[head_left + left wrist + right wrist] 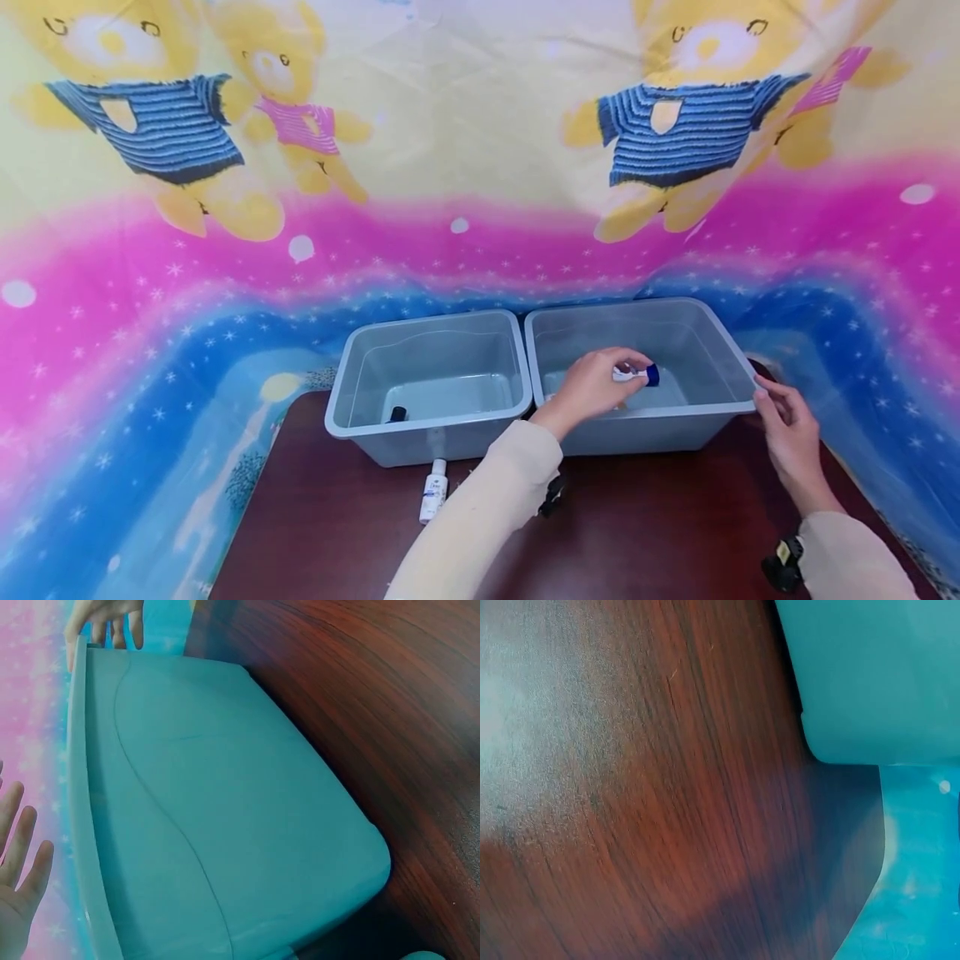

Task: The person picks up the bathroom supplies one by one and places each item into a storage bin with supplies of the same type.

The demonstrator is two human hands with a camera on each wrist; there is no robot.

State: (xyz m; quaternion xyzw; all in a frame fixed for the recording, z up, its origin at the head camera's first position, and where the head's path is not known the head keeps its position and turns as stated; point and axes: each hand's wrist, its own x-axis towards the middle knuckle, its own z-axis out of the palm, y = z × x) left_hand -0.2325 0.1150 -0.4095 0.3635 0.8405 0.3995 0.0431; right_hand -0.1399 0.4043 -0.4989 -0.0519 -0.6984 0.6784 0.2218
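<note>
My left hand (594,385) is over the right grey bin (645,429), its fingers and thumb pinching a small white bottle with a dark blue cap (652,375). The bottle lies nearly level, cap pointing right, and my fingers cover part of it. In the left wrist view, fingers of that hand (22,855) show at the left edge beside the bin's rim, with the bottle out of frame. At the bin's front right corner, my right hand (791,433) holds the rim between thumb and fingers. The right wrist view shows only the bin's lower corner (877,690) and the tabletop.
A second grey bin (431,446) stands directly left, with a small black item (397,413) inside. In front of it, a white Dove bottle (433,492) is on the dark wooden table (322,517). A printed bear cloth (465,125) hangs behind.
</note>
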